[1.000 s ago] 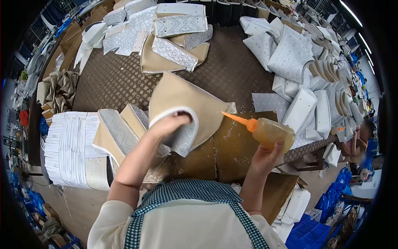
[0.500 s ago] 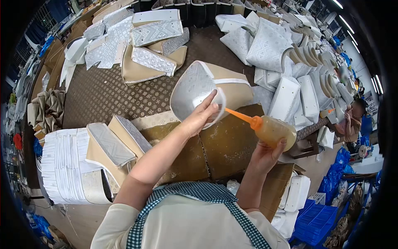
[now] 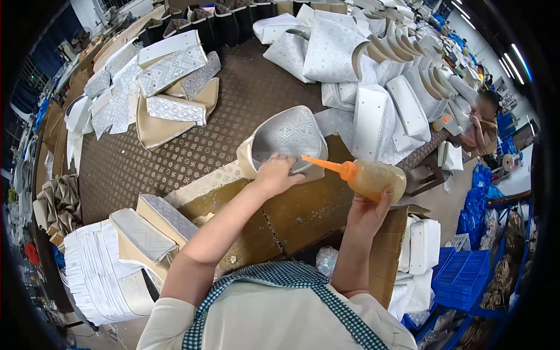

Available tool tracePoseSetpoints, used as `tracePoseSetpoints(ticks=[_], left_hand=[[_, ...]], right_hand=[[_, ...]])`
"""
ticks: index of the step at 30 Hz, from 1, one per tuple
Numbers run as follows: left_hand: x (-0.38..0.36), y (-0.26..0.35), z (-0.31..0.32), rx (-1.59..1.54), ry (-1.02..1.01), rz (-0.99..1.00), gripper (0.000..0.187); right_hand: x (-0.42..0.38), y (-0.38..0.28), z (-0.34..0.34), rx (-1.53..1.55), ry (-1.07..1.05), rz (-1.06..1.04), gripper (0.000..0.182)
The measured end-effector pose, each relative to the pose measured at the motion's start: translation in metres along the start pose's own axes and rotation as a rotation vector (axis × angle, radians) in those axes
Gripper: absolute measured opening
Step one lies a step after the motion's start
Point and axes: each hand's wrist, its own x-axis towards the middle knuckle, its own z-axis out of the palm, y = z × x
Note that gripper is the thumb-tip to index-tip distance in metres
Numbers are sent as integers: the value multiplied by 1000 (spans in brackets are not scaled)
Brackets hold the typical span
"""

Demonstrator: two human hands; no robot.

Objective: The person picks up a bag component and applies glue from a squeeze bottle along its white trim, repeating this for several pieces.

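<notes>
A curved piece of patterned silver and beige material (image 3: 290, 131) stands at the middle of the work surface, its hollow turned toward me. My left hand (image 3: 277, 175) lies at its near edge, fingers reaching inside and thumb apart, so it seems to hold the rim; the fingertips are partly hidden. My right hand (image 3: 370, 213) is wrapped round the lower end of a translucent squeeze bottle (image 3: 379, 181) of yellowish liquid. The bottle lies tilted, and its orange nozzle (image 3: 324, 164) points left, its tip just right of my left hand's fingers.
Brown boards (image 3: 303, 201) cover the near table. Silver and beige pieces (image 3: 175, 64) lie at the back left, with more piled white pieces (image 3: 373, 116) at the right. White strips (image 3: 93, 268) are stacked at the left. Blue crates (image 3: 461, 277) stand low right, and another person (image 3: 479, 125) sits far right.
The curved piece has turned and been set down on the boards, its hollow facing me. My left hand has moved lower on it. The bottle has shifted slightly left. The whole view has turned.
</notes>
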Motion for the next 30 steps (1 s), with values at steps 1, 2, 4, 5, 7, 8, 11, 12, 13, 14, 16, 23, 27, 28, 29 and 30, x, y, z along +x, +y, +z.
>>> tracePoseSetpoints(ticks=[1, 2, 4, 5, 7, 8, 11, 12, 13, 14, 16, 23, 27, 28, 29, 30], left_hand=[[5, 5, 5, -34, 29, 28, 58], [10, 13, 5, -90, 26, 26, 59], [22, 32, 3, -205, 27, 22, 62], [33, 42, 2, -198, -25, -33, 64], [57, 58, -4, -185, -124, -142, 68], [63, 66, -13, -184, -202, -159, 70], [85, 71, -18, -432, -328, -350, 64], [94, 57, -1, -475, -177, -296, 61], [108, 34, 27, -513, -26, -244, 58], [107, 29, 29, -544, 124, -193, 55], [94, 18, 31, -841, 209, -210, 32], [-53, 23, -83, -1367, 672, -250, 30], [-148, 6, -63, -1625, 825, -77, 39], [-166, 0, -46, -1749, 821, -80, 42], [-182, -10, -26, -1923, 782, -46, 49], [-193, -9, -16, -1997, 834, -109, 53]], right_hand=[[3, -4, -1, 13, 8, -8, 47], [5, -8, -3, 24, 15, -14, 45], [10, -16, -9, 38, 40, -21, 44], [11, -20, -13, 41, 57, -23, 44], [14, -28, -20, 34, 79, -38, 45], [14, -31, -22, 25, 85, -50, 45], [19, -43, -35, 18, 50, -56, 46], [20, -45, -40, 21, 34, -50, 46], [22, -48, -44, 11, 47, -55, 46], [25, -50, -48, 3, 62, -59, 46], [32, -54, -55, 18, 67, -47, 46], [54, -35, -51, 61, 2, -13, 60], [46, -8, -10, -19, -112, 29, 67], [41, 0, 1, -40, -151, 43, 69], [37, 7, 11, -53, -181, 25, 68], [32, 12, 20, -85, -219, 16, 67]])
